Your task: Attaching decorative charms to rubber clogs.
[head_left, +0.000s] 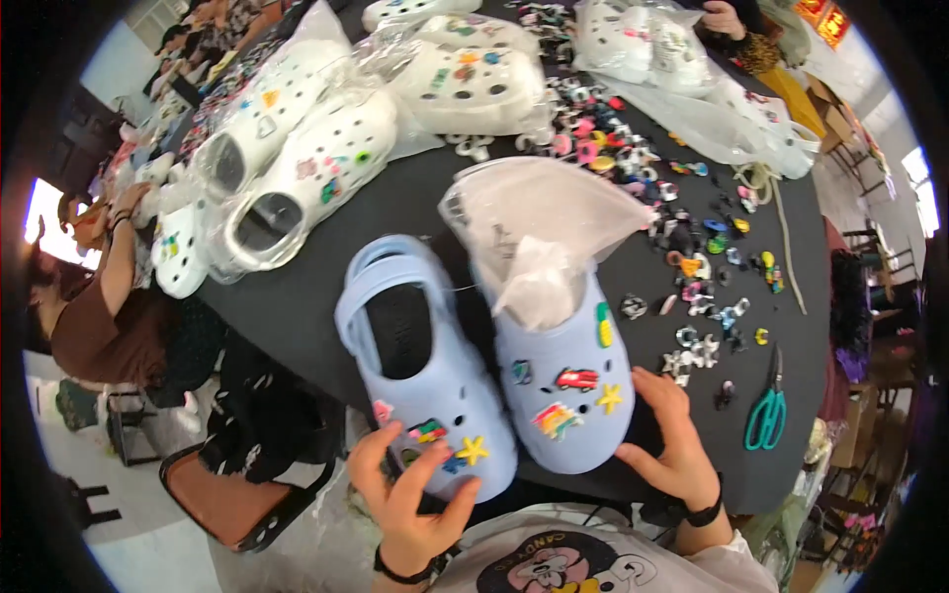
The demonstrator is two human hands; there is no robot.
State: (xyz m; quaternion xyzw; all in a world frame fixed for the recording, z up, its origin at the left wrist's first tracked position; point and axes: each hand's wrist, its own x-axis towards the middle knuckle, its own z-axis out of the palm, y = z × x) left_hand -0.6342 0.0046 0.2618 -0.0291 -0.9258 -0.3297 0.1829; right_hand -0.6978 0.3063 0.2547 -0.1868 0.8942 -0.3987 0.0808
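Two light blue clogs lie side by side on the dark table, toes toward me. On the left clog (450, 395) are several charms, including a yellow starfish (474, 451). My left hand (410, 504) is at its toe, fingers spread, fingertips on or just over the charms. The right clog (568, 371) bears a red car charm (576, 380), a pineapple charm (604, 324) and another starfish (609, 398). White wrapping (539, 232) is stuffed in its opening. My right hand (677, 445) is beside its toe, thumb and finger apart, at the edge.
Teal-handled scissors (765, 417) lie at the right. Loose charms (692, 267) are scattered beyond the right clog. White clogs in clear bags (316, 168) fill the far left, and more bagged clogs (647, 44) stand at the back. Another person (99, 306) sits at the left, near a brown chair (232, 494).
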